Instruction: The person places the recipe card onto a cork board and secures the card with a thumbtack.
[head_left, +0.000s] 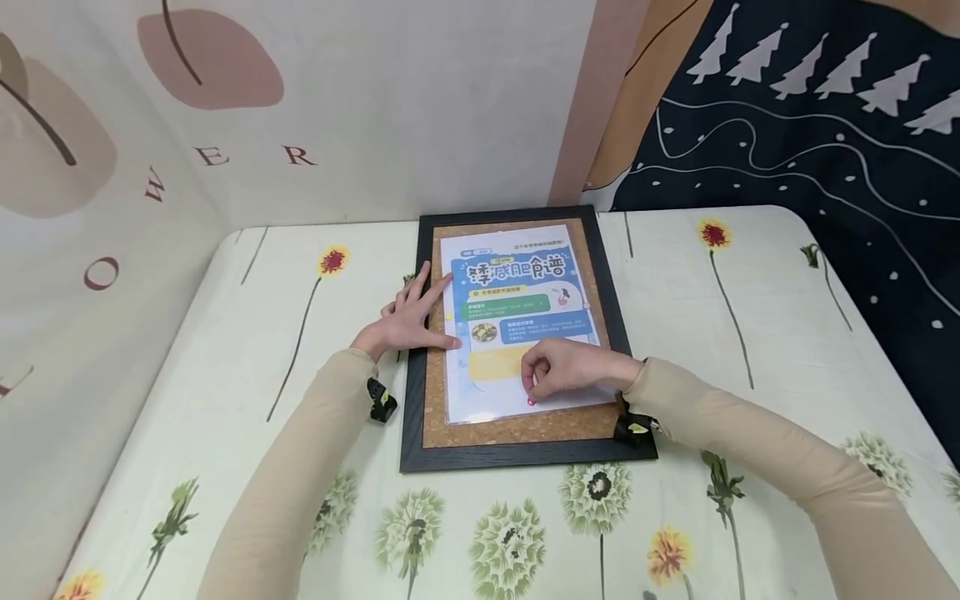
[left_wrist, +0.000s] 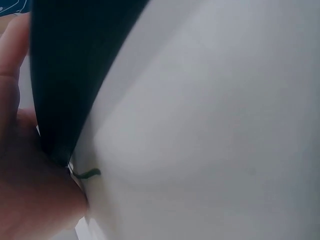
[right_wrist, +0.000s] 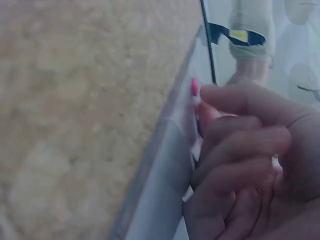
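Observation:
A poster in a clear sleeve [head_left: 457, 404], printed in blue, green and yellow, lies on a cork board [head_left: 525, 429] with a black frame [head_left: 480, 458]. My left hand [head_left: 408, 321] rests with spread fingers over the frame's left side, thumb and index finger reaching the poster's left edge. With curled fingers, my right hand [head_left: 566, 367] pinches a small pink push pin [right_wrist: 194, 86] at the poster's lower edge. In the right wrist view the thumb and index fingertips meet beside the pin, close to the cork. The left wrist view shows the left hand [left_wrist: 35, 185] against the frame's dark side.
The board lies on a table with a flowered white cloth [head_left: 225, 467]. Behind it hang a pale printed curtain [head_left: 412, 108] and a dark cloth with white trees [head_left: 787, 150]. A black wrist strap [head_left: 381, 400] sits at the left sleeve.

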